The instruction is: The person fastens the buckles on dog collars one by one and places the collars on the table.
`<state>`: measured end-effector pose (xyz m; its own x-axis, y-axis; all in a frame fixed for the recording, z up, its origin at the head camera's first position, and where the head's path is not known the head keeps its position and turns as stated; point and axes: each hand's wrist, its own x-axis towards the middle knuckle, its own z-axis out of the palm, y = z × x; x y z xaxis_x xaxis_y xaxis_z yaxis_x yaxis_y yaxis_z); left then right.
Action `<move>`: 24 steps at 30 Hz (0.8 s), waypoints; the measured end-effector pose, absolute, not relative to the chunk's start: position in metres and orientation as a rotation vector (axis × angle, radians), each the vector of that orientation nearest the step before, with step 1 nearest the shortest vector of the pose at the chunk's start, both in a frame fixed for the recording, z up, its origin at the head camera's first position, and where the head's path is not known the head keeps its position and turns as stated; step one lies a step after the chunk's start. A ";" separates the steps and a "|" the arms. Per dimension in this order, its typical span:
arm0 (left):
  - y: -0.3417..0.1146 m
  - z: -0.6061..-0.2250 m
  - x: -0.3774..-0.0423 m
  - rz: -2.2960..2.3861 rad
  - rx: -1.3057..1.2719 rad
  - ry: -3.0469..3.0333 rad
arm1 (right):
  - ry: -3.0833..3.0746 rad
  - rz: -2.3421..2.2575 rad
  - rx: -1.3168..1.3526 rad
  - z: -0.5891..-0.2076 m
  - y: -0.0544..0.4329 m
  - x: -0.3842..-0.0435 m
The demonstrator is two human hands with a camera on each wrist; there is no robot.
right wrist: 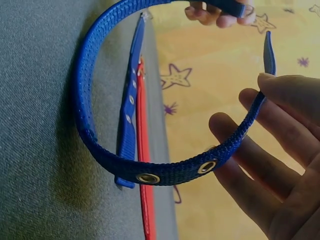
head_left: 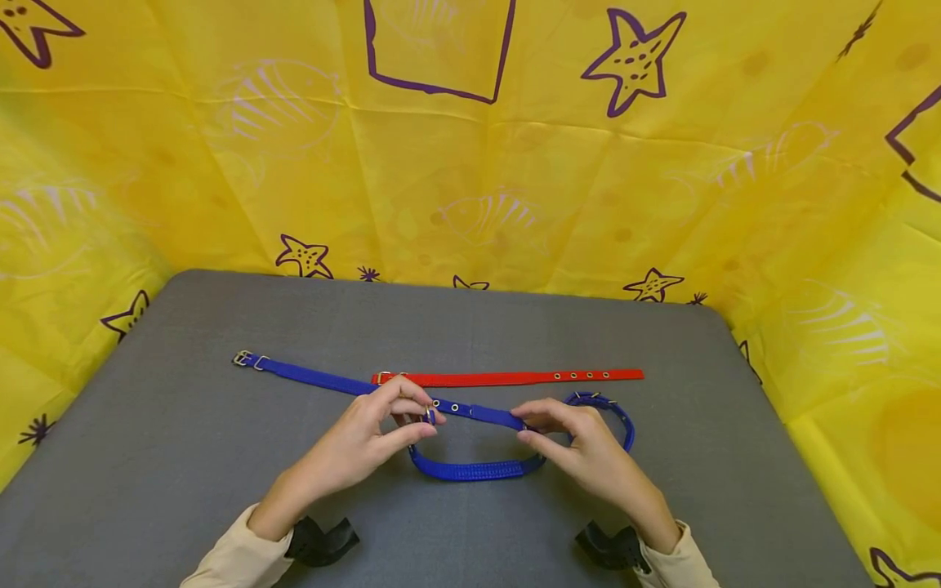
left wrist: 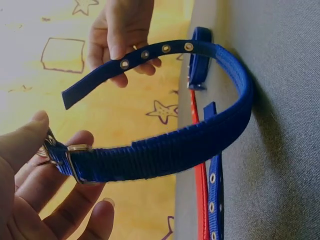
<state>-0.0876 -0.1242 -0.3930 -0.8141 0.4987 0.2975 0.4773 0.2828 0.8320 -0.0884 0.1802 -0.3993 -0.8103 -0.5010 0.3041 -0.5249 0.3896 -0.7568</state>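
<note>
A blue collar with a padded middle is held up in an open curve between both hands, its lower bend close over the table. My left hand pinches its buckle end between thumb and fingers, beside a metal loop. With thumb and fingertips my right hand grips the strap end, where brass eyelets run along the webbing. Behind the hands, a second blue collar lies stretched out, partly hidden by the left hand. A red collar lies straight just beyond it.
To the right, partly behind the right hand, another blue collar lies closed into a ring. The grey table has rounded far corners. Yellow cloth with starfish and fish drawings hangs around its back and sides.
</note>
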 end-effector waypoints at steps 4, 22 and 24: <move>-0.123 -0.393 -0.087 1.602 0.943 2.513 | -2.582 1.393 0.999 -0.400 0.178 -0.088; -0.117 -0.397 -0.086 1.569 1.028 2.498 | -2.594 1.383 1.047 -0.402 0.169 -0.084; -0.116 -0.397 -0.086 1.565 1.024 2.487 | -2.575 1.376 1.060 -0.404 0.168 -0.084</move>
<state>-0.0860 -0.1162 -0.3967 -0.7830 0.5409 0.3073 0.5110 0.2776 0.8135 -0.0839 0.1680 -0.4037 -0.7667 -0.5498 0.3316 -0.5811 0.3747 -0.7224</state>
